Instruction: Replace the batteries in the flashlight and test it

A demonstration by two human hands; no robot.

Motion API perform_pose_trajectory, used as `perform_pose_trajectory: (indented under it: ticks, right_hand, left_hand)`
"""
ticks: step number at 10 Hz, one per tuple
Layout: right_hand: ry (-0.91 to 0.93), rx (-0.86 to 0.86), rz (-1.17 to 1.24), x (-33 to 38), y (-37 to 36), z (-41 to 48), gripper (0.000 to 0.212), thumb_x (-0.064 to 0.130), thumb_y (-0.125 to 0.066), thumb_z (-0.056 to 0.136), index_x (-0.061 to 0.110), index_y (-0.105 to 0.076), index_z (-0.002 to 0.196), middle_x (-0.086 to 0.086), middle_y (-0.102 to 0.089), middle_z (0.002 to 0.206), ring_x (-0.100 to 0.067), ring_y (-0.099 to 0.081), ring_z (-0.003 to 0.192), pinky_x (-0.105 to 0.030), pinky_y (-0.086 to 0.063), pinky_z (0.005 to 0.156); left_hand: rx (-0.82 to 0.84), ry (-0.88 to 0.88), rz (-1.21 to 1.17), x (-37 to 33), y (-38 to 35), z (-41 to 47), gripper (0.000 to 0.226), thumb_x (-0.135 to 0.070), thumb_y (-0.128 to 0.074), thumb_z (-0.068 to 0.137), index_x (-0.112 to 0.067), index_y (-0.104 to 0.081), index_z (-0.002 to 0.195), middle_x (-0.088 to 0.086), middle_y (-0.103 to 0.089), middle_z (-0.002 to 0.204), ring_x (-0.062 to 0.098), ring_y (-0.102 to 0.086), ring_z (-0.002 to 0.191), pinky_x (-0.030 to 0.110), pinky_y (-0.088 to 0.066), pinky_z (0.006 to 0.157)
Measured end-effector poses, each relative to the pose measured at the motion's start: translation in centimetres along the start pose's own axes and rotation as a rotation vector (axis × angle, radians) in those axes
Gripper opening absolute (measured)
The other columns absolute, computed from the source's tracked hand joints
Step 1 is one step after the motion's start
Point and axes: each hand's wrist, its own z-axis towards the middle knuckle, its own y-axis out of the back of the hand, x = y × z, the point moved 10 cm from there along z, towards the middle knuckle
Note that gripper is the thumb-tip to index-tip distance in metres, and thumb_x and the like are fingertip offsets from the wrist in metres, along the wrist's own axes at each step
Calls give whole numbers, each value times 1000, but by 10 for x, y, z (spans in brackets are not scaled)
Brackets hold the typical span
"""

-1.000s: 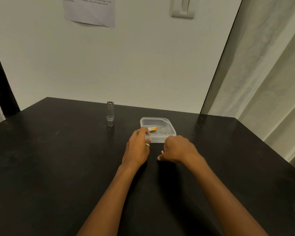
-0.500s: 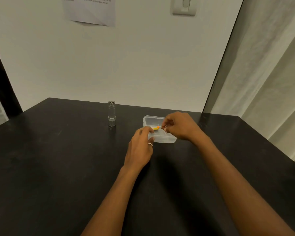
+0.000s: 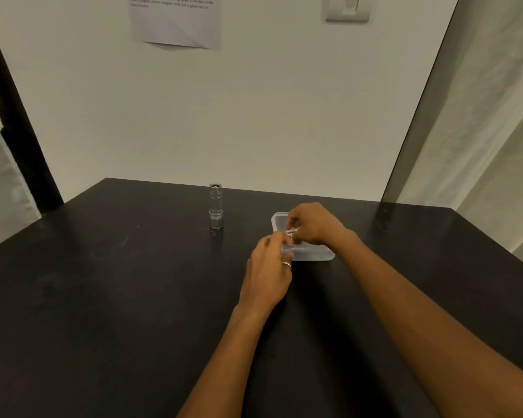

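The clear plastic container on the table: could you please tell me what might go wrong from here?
The right hand only pinches a small blurred item; it could slip and roll across the table. The light container, steadied at one corner by the left hand, might tip or slide. The flashlight stands upright on its end, so a passing arm could topple it.

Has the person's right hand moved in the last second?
Yes. The right hand went from the table on the near side of the plastic box to above the box, away from the person and toward the wall.
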Motion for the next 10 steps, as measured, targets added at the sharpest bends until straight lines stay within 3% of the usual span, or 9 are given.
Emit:
perform_pose_trajectory:
  ticks: [1, 3, 4, 7, 9, 10]
  right_hand:
    - [16, 55, -10, -2, -8, 5, 42, 24, -78, 88, 15, -67, 128, -4, -66, 130, -24, -62, 118, -36, -50, 104]
    - [-5, 39, -17, -11, -12, 9, 28, 22, -72, 92, 16, -74, 119, -6, -70, 126, -23, -65, 109, -35, -53, 98]
    - [-27, 18, -17, -17, -9, 8, 28, 19, -73, 91, 16, -74, 119, -6, -71, 124, -23, -66, 108, -33, -53, 96]
    - [-22, 12, 9, -16, -4, 4, 40, 17, -79, 86, 13, -71, 126, -6, -71, 126, -23, -66, 112, -33, -53, 100]
    - [-43, -135, 113, -23, 21, -19, 35, 21, -76, 88, 12, -72, 122, -5, -71, 124, -20, -66, 112, -28, -51, 95]
    - [-60, -331, 212, -24, 40, -48, 26, 20, -66, 94, 12, -74, 116, -5, -73, 120, -19, -66, 108, -25, -48, 89]
  left_hand:
    - [7, 7, 1, 1, -1, -1, 20, -18, -58, 100, -25, -56, 119, 0, -56, 123, 13, -60, 95, 20, -47, 73]
    - [5, 0, 1, 0, -1, 0, 20, -19, -59, 100, -24, -55, 119, 1, -57, 124, 15, -60, 98, 25, -53, 79]
    - [5, -4, 1, 0, -1, -1, 20, -18, -60, 99, -27, -54, 116, 1, -57, 123, 15, -60, 98, 30, -56, 81]
    - [-6, 0, 17, 1, 0, -1, 27, -16, -60, 99, -27, -53, 123, 1, -56, 127, 16, -60, 100, 24, -51, 79]
    - [32, -3, -96, 3, -3, 1, 62, -18, -70, 92, -27, -39, 146, 1, -49, 146, 18, -51, 130, 34, -49, 104]
    - [50, 98, -192, 2, 3, -5, 82, -20, -76, 88, -25, -27, 154, 0, -33, 158, 16, -34, 144, 23, -31, 108]
